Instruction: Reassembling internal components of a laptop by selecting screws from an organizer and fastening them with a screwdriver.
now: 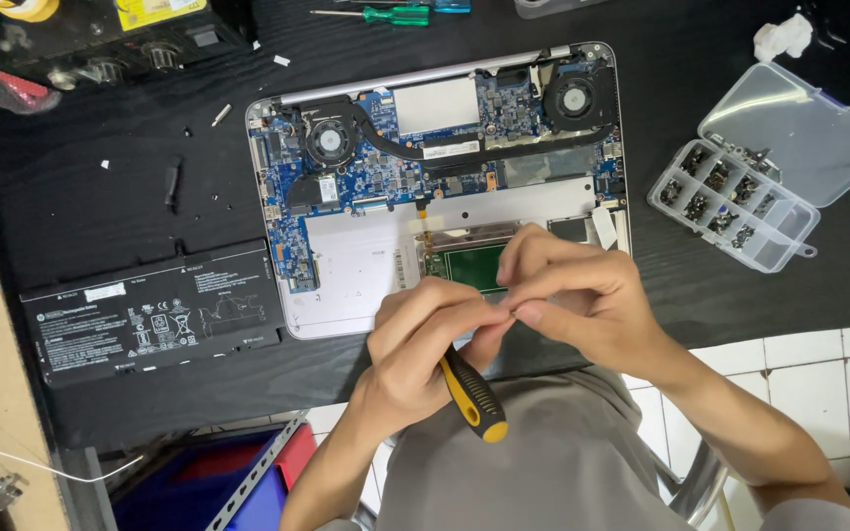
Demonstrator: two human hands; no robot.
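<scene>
Gripping a yellow-and-black screwdriver (471, 395), left hand (425, 349) clenched around it, right hand (582, 300) pinching its tip, opened laptop (445, 177) just beyond, black battery (154, 313) left.

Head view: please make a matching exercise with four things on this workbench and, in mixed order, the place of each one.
1. screwdriver
2. black battery pack
3. clear screw box
4. opened laptop

a. right side of table, lid open
b. in the left hand, which touches the right hand
c. left of the laptop
d. centre, two fans showing

Pairs: 1-b, 2-c, 3-a, 4-d
</scene>
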